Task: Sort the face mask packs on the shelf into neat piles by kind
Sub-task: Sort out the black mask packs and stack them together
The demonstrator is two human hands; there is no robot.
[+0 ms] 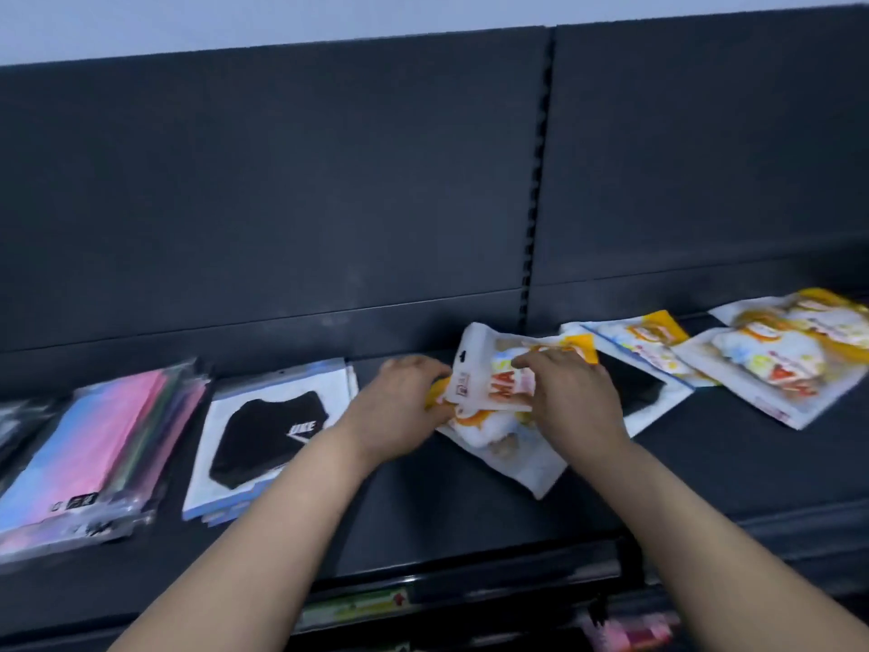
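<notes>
Yellow-and-white mask pack (476, 375), long axis left-right with header leftward, gripped by left hand (399, 409) and right hand (574, 398).

A shop: slotted display shelf (470, 520) stocked with packaged masks (268, 435).

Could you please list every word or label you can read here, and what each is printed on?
"MA": orange-red letters on the yellow and white pack being held; the rest is covered.
"UIKE", as best it reads: white logo on the black mask pack.
Too blurred to read: print on the yellow packs at right, the small label on the pink and blue pack, the shelf-edge strip.
</notes>
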